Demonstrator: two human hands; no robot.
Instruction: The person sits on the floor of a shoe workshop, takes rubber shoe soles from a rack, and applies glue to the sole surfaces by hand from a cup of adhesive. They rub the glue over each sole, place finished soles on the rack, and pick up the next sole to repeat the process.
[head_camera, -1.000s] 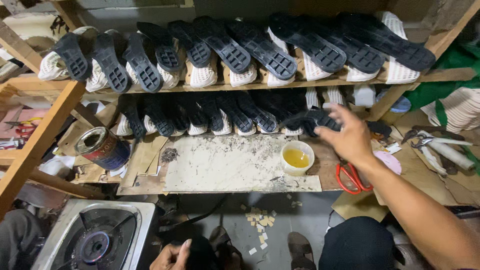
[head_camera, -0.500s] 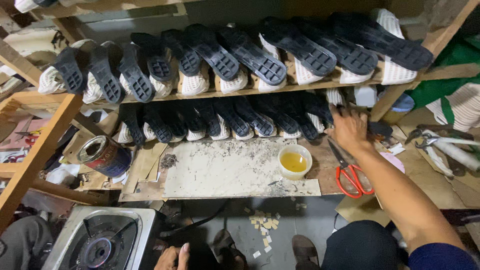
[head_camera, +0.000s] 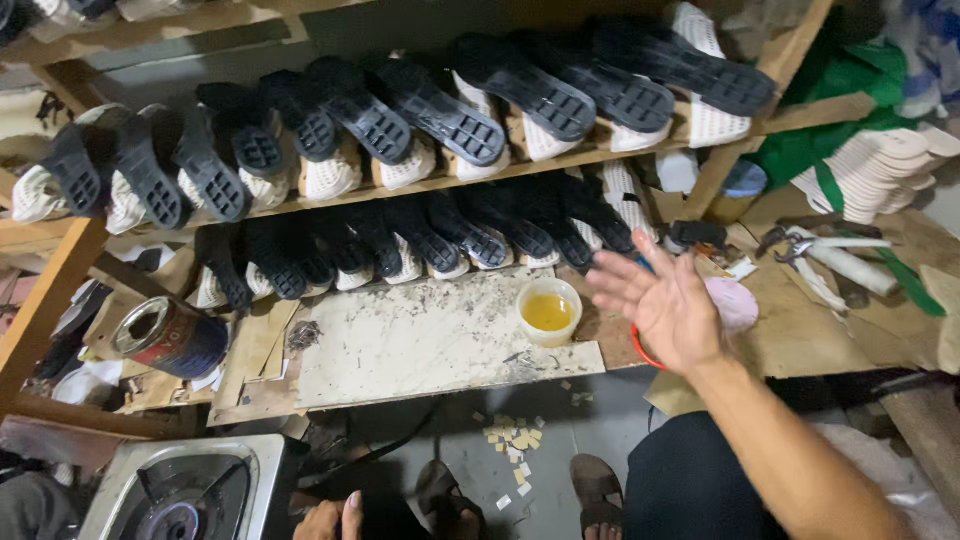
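My right hand (head_camera: 662, 303) hovers open, fingers spread, palm turned up, just right of a small white cup of yellow liquid (head_camera: 548, 312). It covers most of the red-handled scissors (head_camera: 640, 352) on the wooden bench and holds nothing. Two wooden shelves carry rows of white shoes with black soles facing up, an upper row (head_camera: 440, 110) and a lower row (head_camera: 430, 240). A stained white slab (head_camera: 410, 340) lies left of the cup. Only the fingertips of my left hand (head_camera: 335, 518) show at the bottom edge.
An open tin can (head_camera: 170, 337) lies tilted at the left. A gas stove (head_camera: 180, 495) stands at the bottom left. A pink disc (head_camera: 735, 303), hand tools (head_camera: 815, 245) and stacked white soles (head_camera: 880, 170) are on the right. Sandalled feet (head_camera: 595, 485) rest on the floor.
My right hand has pulled back from the lower row of shoes toward me and now hangs open over the scissors. The view has shifted slightly.
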